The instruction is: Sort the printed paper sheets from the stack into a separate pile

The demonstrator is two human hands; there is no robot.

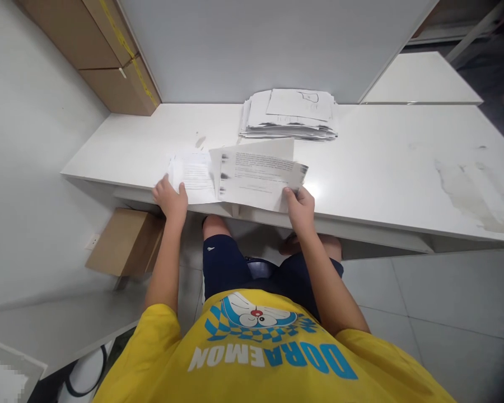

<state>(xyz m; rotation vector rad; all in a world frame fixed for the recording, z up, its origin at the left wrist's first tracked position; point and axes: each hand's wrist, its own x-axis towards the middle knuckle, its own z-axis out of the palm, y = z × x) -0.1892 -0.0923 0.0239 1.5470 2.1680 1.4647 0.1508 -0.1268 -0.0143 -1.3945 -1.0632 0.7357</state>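
Printed sheets lay at the near edge of the white worktop, lifted a little by the right hand, whose fingers pinched their near right corner. The left hand lay flat, fingers spread, on a smaller paper just beside them, seemingly pressing it down. A paper stack sat by the far edge.

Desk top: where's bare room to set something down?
Free: the white desk right of the paper stack, though stained there, and the back-left corner by the cardboard box. Crowded: the front edge, where sheets lie under both hands.
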